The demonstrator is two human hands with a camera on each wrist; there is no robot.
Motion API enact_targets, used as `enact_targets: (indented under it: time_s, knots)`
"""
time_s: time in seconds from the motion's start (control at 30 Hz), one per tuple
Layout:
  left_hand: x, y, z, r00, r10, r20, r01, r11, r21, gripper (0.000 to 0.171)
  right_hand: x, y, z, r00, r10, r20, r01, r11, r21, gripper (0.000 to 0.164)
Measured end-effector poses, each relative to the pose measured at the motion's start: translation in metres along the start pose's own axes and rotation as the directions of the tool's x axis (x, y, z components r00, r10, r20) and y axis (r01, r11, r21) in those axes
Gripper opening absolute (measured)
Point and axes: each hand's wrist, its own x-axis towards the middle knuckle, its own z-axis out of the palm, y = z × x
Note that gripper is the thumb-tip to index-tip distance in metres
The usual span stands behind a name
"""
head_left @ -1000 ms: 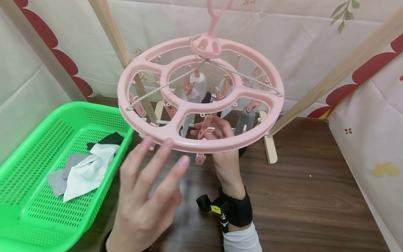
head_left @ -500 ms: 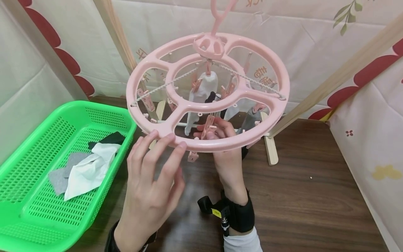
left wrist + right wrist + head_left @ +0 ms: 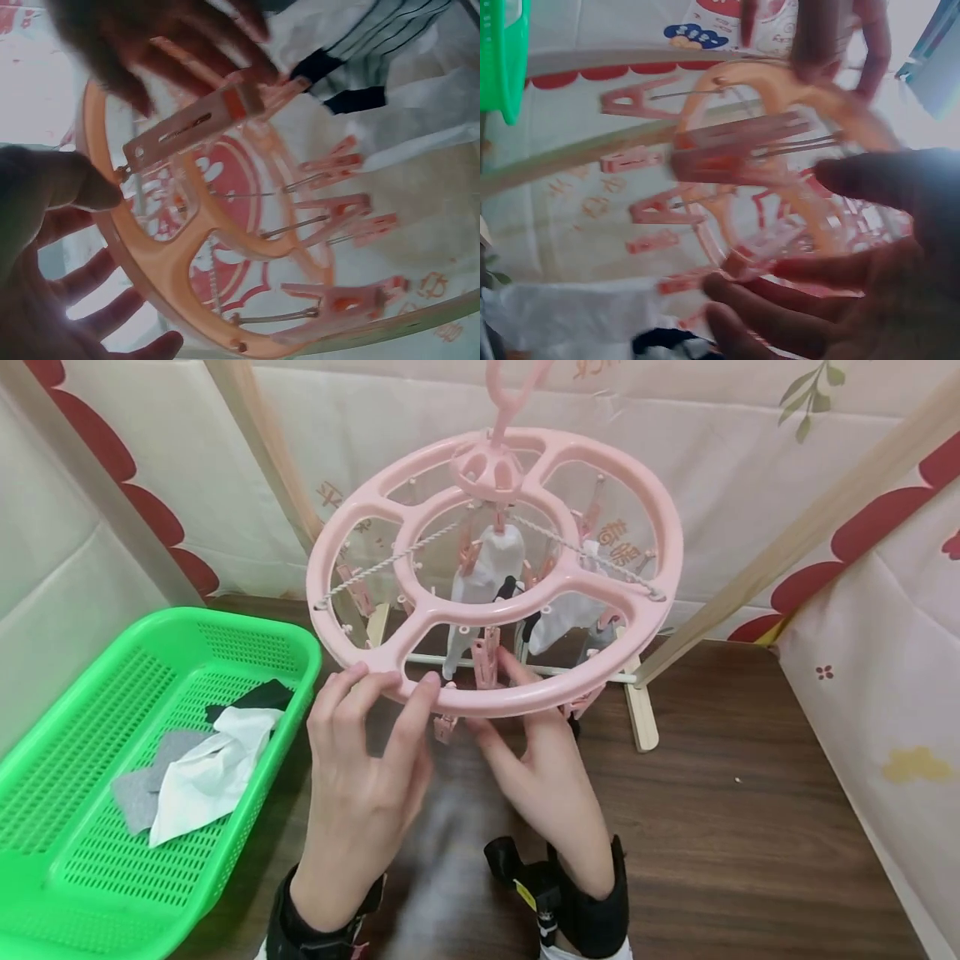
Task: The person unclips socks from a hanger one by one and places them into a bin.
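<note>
A round pink clip hanger (image 3: 491, 702) hangs in the middle of the head view, with several clothespins below its rings. My left hand (image 3: 367, 777) holds the front left of the outer rim, fingertips on top; the left wrist view shows its thumb (image 3: 82, 180) against the other side. My right hand (image 3: 547, 760) reaches under the front rim beside a hanging clothespin (image 3: 486, 662). Its thumb (image 3: 870, 176) and fingers are spread, with no sock between them. A white sock (image 3: 491, 560) hangs from a clip near the centre; another white sock (image 3: 562, 618) hangs further right.
At left stands a green basket (image 3: 303, 668) holding a white cloth (image 3: 213, 768), a grey one (image 3: 153, 777) and a black one (image 3: 262, 695). Wooden stand legs (image 3: 795, 527) flank the hanger, and a white bar (image 3: 540, 670) runs low between them. A printed cloth backdrop surrounds the brown floor.
The left hand has come up onto the rim and taken hold. My right hand has drawn back towards me, its fingers spreading from the front clothespin. The hanger has turned and tilted a little.
</note>
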Motion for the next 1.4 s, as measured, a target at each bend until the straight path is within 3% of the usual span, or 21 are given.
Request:
enact_targets:
  time_s: [0.2,0.3,0.4,0.57,0.7,0.97,1.3,1.4]
  knots:
    - [-0.004,-0.01,0.017,0.994,-0.04,-0.101,0.04,0.999,0.005,0.028,-0.012,-0.008,-0.009,0.982,-0.05,0.181,0.099,0.956,-0.274,0.069]
    - [-0.001,-0.014,0.022,0.98,-0.057,-0.189,0.055,0.998,-0.014,0.023,-0.017,-0.012,-0.016,0.962,-0.081,0.259,0.155,0.947,-0.28,0.063]
    - [0.001,-0.017,0.025,0.968,-0.077,-0.238,0.073,0.997,-0.027,0.024,-0.021,-0.014,-0.024,0.949,-0.148,0.279,0.211,0.954,-0.214,0.053]
    - [0.003,-0.024,0.03,0.953,-0.097,-0.286,0.091,0.995,-0.036,0.024,-0.025,-0.016,-0.038,0.95,-0.24,0.202,0.262,0.96,-0.093,0.045]
    - [0.006,-0.032,0.032,0.943,-0.127,-0.308,0.109,0.991,-0.074,0.022,-0.026,-0.015,-0.048,0.966,-0.227,0.124,0.233,0.972,-0.036,0.039]
    - [0.016,-0.05,0.033,0.942,-0.235,-0.241,0.189,0.961,-0.202,0.016,-0.029,-0.019,-0.058,0.977,-0.204,-0.057,0.202,0.979,-0.038,0.026]
    - [0.031,-0.072,0.039,0.919,-0.284,-0.273,0.214,0.942,-0.26,0.01,-0.02,-0.019,-0.047,0.981,-0.155,-0.12,0.164,0.984,0.072,0.034]
    - [0.035,-0.081,0.042,0.92,-0.284,-0.272,0.208,0.938,-0.276,0.01,-0.014,-0.012,-0.038,0.981,-0.147,-0.123,0.161,0.981,0.109,0.039]
